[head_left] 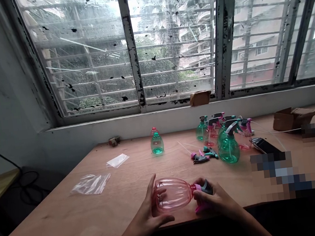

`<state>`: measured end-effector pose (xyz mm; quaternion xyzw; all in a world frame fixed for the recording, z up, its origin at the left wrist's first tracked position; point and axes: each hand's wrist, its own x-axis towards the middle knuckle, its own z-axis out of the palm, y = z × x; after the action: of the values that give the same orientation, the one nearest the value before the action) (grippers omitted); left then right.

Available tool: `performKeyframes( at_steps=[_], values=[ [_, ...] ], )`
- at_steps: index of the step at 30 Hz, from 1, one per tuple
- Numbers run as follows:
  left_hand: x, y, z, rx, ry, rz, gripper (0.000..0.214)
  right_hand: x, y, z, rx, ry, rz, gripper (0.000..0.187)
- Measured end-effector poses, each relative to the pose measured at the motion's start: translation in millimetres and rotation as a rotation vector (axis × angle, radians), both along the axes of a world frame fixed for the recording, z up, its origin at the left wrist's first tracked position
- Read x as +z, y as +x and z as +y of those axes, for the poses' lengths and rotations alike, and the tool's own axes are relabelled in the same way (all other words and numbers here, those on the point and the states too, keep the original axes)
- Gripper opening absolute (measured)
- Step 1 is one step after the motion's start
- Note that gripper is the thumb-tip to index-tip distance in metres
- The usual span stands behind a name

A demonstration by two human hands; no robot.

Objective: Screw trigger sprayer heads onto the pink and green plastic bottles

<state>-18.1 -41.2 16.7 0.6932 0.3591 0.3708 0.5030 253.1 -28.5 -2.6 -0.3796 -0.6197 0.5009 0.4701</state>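
Observation:
A pink see-through spray bottle [173, 193] lies on its side just above the near edge of the wooden table [71, 211]. My left hand [151, 213] cups its rounded base, fingers curled round it. My right hand [216, 200] is closed on the bottle's pink and grey trigger head [204, 188] at the neck. Both hands hold the same bottle between them.
A green capless bottle [157, 142] stands mid-table. Several finished green and pink spray bottles [228, 144] cluster at the right, with loose trigger heads [204, 155] beside them. Two clear plastic bags [91, 184] lie at the left. A phone [264, 145] and a cardboard box [291, 118] sit far right.

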Motion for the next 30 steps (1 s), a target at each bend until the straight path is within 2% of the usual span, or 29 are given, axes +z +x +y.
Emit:
performKeyframes(
  at_steps=[3,6,13,17,21,26,30],
  values=[
    [-1.6,-0.8,0.5,-0.012,-0.045,-0.040,0.105,0.3,0.6,-0.6,0.001,0.004,-0.003,0.038],
    [-2.9,-3.4,1.9,-0.032,-0.026,-0.045,0.097,2.3,1.0,-2.0,0.017,0.003,0.008,0.035],
    [-2.5,-4.5,2.7,0.018,0.101,0.022,0.101,4.8,1.2,-3.5,0.032,0.014,-0.013,0.036],
    [-4.1,-6.2,2.0,0.019,0.068,-0.003,0.103,2.9,1.8,-3.2,0.042,0.021,-0.023,0.034],
    [-4.4,-7.3,1.9,0.013,0.060,0.010,0.092,1.6,3.2,-3.6,0.045,0.015,-0.012,0.032],
    [-3.7,-4.4,2.1,-0.012,0.106,-0.006,0.097,0.6,4.0,-3.4,0.040,0.000,0.009,0.033],
    [-2.6,-3.2,0.7,0.018,0.048,-0.025,0.104,0.2,3.8,-3.1,0.045,-0.003,0.014,0.032]
  ],
)
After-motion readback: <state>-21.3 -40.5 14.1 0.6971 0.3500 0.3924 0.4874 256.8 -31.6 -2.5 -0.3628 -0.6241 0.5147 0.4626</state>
